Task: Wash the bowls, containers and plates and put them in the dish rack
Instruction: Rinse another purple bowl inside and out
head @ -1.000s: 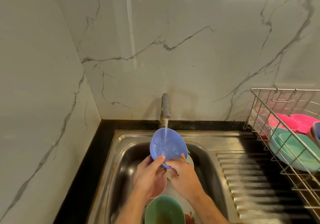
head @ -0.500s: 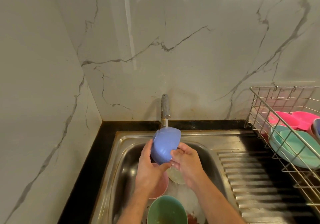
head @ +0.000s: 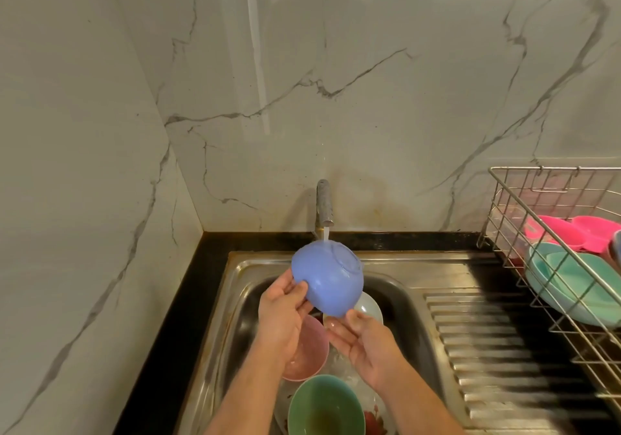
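Head view: your left hand (head: pixel 285 310) pinches the wet blue bowl (head: pixel 327 278) under the tap (head: pixel 324 204), right hand (head: pixel 364 344) slack beneath; it could slip into the sink (head: pixel 396 266).

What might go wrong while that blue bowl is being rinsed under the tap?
The wet blue bowl could slip: the left hand grips only one edge and the right hand just props it from below. It might drop onto the pink bowl below. Water hitting its upturned base may splash outward.
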